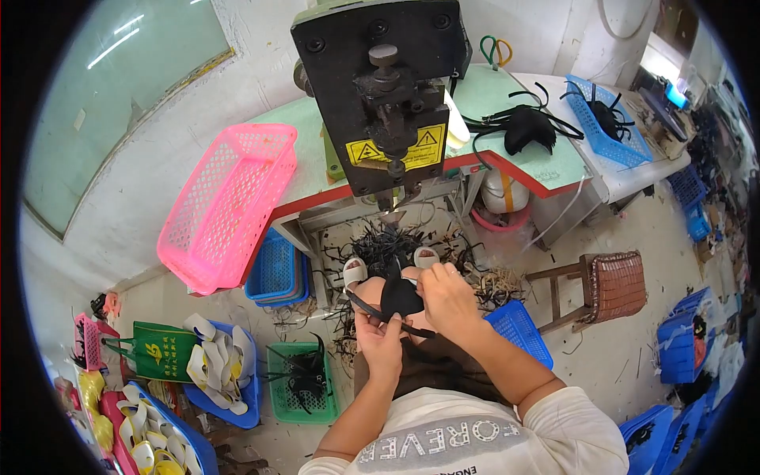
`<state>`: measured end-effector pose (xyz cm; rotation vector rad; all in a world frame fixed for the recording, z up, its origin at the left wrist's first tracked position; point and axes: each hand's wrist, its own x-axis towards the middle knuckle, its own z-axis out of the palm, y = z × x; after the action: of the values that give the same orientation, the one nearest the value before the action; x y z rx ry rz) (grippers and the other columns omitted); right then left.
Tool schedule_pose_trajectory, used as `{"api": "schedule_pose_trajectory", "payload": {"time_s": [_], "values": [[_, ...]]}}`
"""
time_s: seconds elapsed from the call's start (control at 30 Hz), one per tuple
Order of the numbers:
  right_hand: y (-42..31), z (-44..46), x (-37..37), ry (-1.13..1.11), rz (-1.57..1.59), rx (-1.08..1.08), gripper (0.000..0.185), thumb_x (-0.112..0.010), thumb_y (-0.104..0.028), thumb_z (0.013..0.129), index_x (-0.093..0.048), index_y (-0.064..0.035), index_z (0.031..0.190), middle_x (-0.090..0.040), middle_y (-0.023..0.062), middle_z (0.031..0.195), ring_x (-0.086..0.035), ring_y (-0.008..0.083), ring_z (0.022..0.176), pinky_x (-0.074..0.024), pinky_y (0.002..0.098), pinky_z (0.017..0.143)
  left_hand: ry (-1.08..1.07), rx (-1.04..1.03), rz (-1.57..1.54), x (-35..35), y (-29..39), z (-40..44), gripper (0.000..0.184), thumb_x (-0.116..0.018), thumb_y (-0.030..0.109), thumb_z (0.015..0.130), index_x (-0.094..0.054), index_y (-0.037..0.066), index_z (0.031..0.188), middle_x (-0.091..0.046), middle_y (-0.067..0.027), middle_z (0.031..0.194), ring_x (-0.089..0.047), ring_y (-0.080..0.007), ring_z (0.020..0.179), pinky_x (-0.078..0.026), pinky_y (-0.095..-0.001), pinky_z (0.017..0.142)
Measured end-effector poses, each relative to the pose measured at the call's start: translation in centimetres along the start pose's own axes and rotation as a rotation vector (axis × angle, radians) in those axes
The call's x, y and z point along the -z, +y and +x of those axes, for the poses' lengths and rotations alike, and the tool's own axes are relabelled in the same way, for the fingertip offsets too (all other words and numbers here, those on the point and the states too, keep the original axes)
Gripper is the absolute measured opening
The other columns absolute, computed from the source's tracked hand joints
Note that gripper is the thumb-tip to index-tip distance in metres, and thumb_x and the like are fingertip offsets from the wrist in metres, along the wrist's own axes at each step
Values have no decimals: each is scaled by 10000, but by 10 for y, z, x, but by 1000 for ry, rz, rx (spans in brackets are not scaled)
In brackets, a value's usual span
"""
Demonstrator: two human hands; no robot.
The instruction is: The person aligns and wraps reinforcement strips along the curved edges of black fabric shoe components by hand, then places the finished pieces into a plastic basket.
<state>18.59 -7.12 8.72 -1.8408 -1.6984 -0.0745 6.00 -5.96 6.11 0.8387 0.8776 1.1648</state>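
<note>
A small black fabric piece with straps (401,298) is held between my two hands above my lap. My left hand (378,340) grips its lower left edge and a strap, fingers closed. At its upper right side, my right hand (447,295) pinches the edge, with a small pale bit showing by the fingertips. A black machine head (380,95) with yellow warning labels stands in front of me, above my hands. More black strapped pieces (529,128) lie on the green tabletop to the right of the machine.
An empty pink basket (265,158) sits at the table's left edge. A green basket (332,400) with black pieces stands on the floor. Blue baskets (518,332) and a wooden stool (617,286) are at the right. Black scraps litter the floor under the machine.
</note>
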Motion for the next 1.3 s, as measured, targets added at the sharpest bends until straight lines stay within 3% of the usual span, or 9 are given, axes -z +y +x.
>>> {"api": "schedule_pose_trajectory", "payload": {"time_s": [0.17, 0.23, 0.37, 0.63, 0.8, 0.87, 0.97, 1.1, 1.3], "values": [[8, -5, -6, -27, 37, 31, 174, -596, -105, 640, -507, -52, 779, -527, 71, 686, -504, 231, 704, -382, 345, 625, 40, -58, -17, 2, -11, 3, 301, -463, -116, 744, -335, 7, 987, -512, -142, 921, -574, -155, 663, -500, -230, 586], [6, 1, 3, -83, 189, -181, 226, -691, -157, 606, -516, -71, 720, -556, 27, 625, -520, 208, 638, -370, 350, 611, 46, -59, -5, 1, -12, 2, 295, -463, -113, 749, -335, 5, 987, -517, -138, 908, -575, -157, 653, -495, -224, 580], [16, -2, -6, -141, 184, -302, 257, -727, -213, 576, -527, -89, 680, -550, 4, 575, -527, 179, 638, -348, 341, 609, 79, -25, 29, -2, -16, 1, 256, -473, -98, 762, -341, 8, 953, -525, -127, 862, -576, -157, 648, -484, -213, 565], [11, -4, -18, 11, 184, -83, 187, -700, -161, 599, -535, -90, 650, -550, 28, 627, -511, 214, 668, -339, 345, 610, 102, -23, -11, -2, -30, 4, 200, -509, -33, 789, -340, 17, 883, -518, -119, 820, -563, -139, 653, -489, -221, 558], [9, 0, -3, -119, 356, -50, 189, -699, -115, 591, -530, -77, 665, -550, 43, 653, -532, 207, 657, -376, 338, 607, 92, -29, -19, 6, -26, 10, 194, -507, -18, 797, -337, 18, 883, -530, -117, 808, -561, -137, 668, -493, -226, 557], [11, 3, -2, -220, 748, -376, 179, -698, -97, 616, -552, -48, 708, -585, 53, 674, -568, 151, 612, -431, 285, 574, 101, -92, 17, 11, -33, 15, 188, -504, -12, 802, -332, 24, 869, -537, -120, 804, -563, -138, 633, -489, -227, 548], [16, -5, -16, -153, 685, -518, 188, -700, -90, 630, -573, -8, 742, -604, 60, 678, -565, 108, 570, -449, 226, 544, 71, -125, 84, 4, -33, 7, 186, -502, -8, 806, -324, 26, 850, -527, -121, 793, -564, -145, 613, -480, -224, 544], [16, -14, -45, 69, 854, -583, 178, -699, -85, 638, -590, 18, 735, -593, 46, 660, -574, 100, 631, -459, 231, 580, 57, -13, 92, -2, -36, -1, 187, -495, 3, 813, -310, 19, 836, -502, -118, 767, -565, -152, 620, -504, -241, 571], [9, -15, -40, 4, 1056, -497, 144, -653, 8, 664, -586, 32, 790, -601, 41, 720, -562, 87, 683, -461, 227, 603, 106, -79, 0, -8, -26, 4, 181, -491, 12, 818, -311, 20, 837, -513, -113, 764, -562, -131, 623, -518, -243, 545]]}}
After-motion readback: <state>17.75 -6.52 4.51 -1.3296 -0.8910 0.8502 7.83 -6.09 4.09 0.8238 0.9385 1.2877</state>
